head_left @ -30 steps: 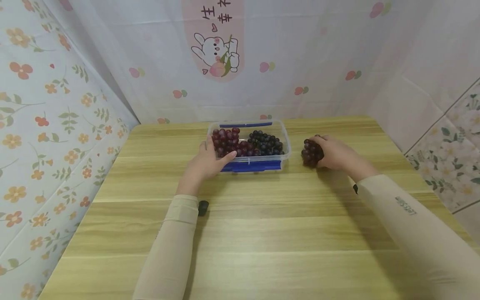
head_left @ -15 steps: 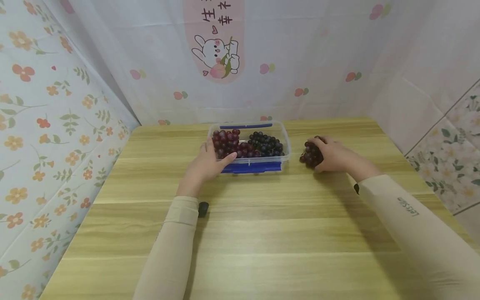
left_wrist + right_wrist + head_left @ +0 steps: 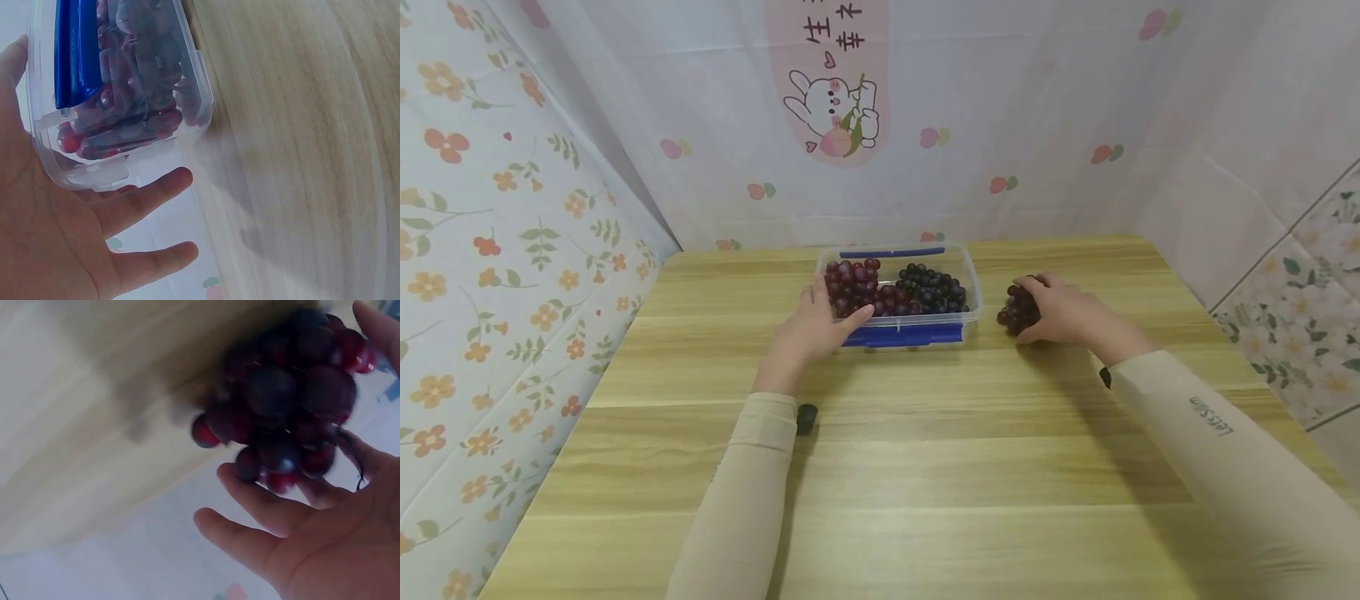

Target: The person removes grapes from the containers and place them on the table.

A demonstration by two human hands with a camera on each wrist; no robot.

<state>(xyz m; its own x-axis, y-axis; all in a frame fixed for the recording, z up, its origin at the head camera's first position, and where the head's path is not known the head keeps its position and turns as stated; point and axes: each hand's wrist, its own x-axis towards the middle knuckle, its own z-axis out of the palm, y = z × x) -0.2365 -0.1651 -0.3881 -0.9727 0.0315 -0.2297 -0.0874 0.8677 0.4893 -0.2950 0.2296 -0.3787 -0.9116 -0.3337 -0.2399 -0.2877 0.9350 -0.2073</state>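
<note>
In the head view, a clear plastic container point(image 3: 973, 287) with blue clips stands toward the back of the table. Red grapes point(image 3: 850, 283) fill its left side, and dark grapes point(image 3: 934, 287) lie to the right. My left hand point(image 3: 808, 329) rests against the front left corner, thumb over the front rim, other fingers along the side. The left wrist view shows two fingers stretched out beside the container wall point(image 3: 200, 94). To the right of the container, my right hand point(image 3: 1060, 312) holds a bunch of dark red grapes point(image 3: 281, 394) between thumb and fingers, low over the table.
The wooden table point(image 3: 880, 467) ends at a white curtain point(image 3: 1037, 100) with a rabbit print behind the container. A flowered cloth point(image 3: 490, 275) hangs along the left side. Bare tabletop separates the container from the bunch on the right.
My right hand and its bunch of grapes have shifted slightly left, toward the container, and the bunch has turned a little. My left hand and the container have stayed put.
</note>
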